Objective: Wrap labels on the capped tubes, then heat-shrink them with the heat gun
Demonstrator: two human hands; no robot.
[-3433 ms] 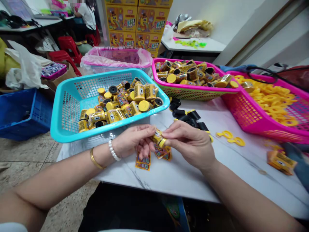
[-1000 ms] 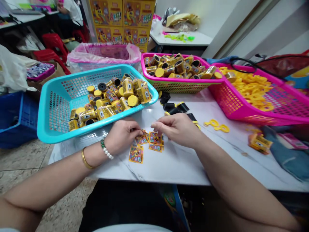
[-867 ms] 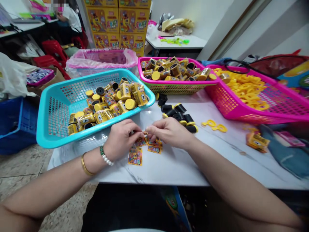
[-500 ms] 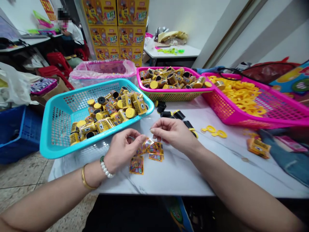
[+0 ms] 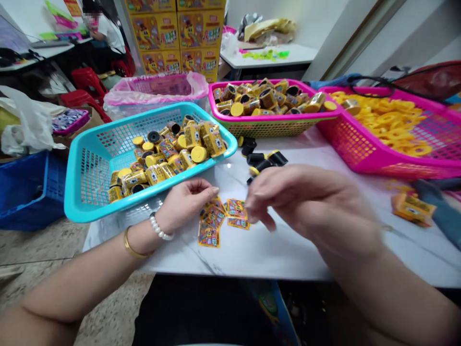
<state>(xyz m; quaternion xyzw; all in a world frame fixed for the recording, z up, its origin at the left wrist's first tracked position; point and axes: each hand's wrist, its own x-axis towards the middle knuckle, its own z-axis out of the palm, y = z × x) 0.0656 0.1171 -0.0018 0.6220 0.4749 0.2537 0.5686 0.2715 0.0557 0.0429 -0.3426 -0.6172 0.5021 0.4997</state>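
My left hand (image 5: 187,202) rests low over the white table, thumb and fingers pinched on the edge of a small printed label (image 5: 212,206). Its fingertips are partly hidden. Several more orange and purple labels (image 5: 209,235) lie overlapping below and right of it. My right hand (image 5: 306,206) is raised closer to the camera, right of the labels. Motion smears its bent fingers, and whether anything is between them I cannot make out. Beyond it lie black cylinders (image 5: 256,158) with yellow ends, partly covered by the hand.
A turquoise basket (image 5: 86,211) of yellow-labelled cylinders stands at left. Behind it, a pink basket (image 5: 273,118) holds similar ones. Yellow plastic pieces (image 5: 389,120) fill another pink basket (image 5: 367,154). A yellow packet (image 5: 412,209) lies at right. Cartons (image 5: 154,33) and a seated person are behind.
My right hand has moved away from the left hand and up towards the camera. The left hand stays by the labels. The view has shifted slightly.
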